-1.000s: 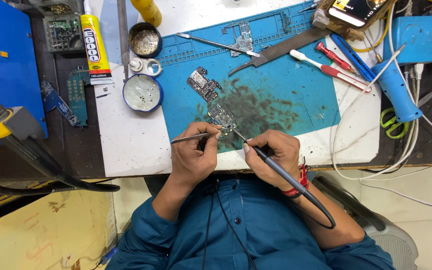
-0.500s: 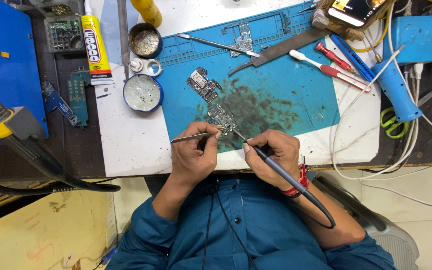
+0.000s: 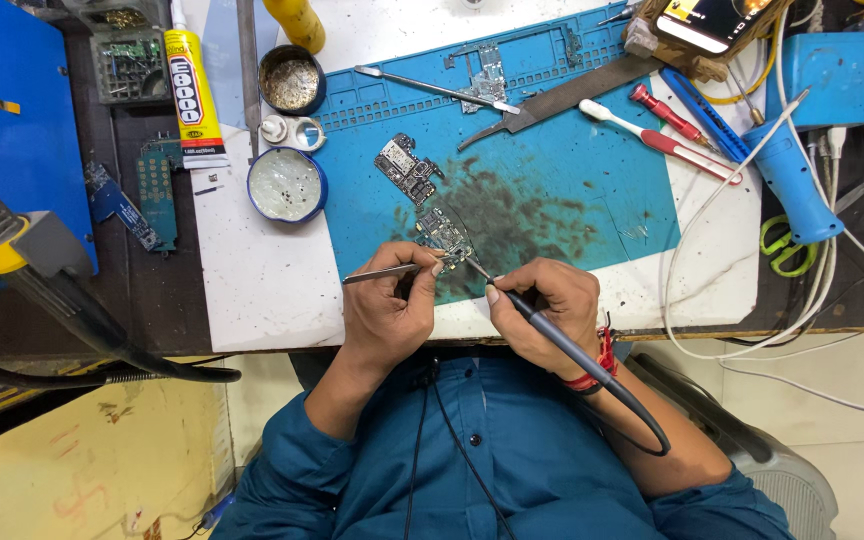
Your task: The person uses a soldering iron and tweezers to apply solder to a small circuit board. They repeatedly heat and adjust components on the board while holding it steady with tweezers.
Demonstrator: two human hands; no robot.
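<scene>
Cluttered repair bench, white table top with a stained blue work mat laid over its middle, presumably to shield the surface from heat and residue. Near the mat's front edge, close to the body for a short reach: a small circuit board, flat on the mat, with a second board just beyond it and apart. Left hand closed on metal tweezers, pinched between thumb and fingers, tips pointing right and meeting the near edge of the circuit board, seemingly to pin it or a part on it steady. Right hand wrapped pen-fashion around a dark soldering iron, tip angled up-left onto the same edge of the board beside the tweezer tips; cable looping back past the wrist, clear of the work. Both hands low over the table's front edge, likely braced for fine control. Left of the mat, within easy reach: a round blue-rimmed tin of pale paste, a darker tin beyond it, a yellow glue tube. Toward the mat's far right: a white-and-red toothbrush, a red screwdriver, a blue handheld tool with white cords, green-handled scissors at the bench edge.
</scene>
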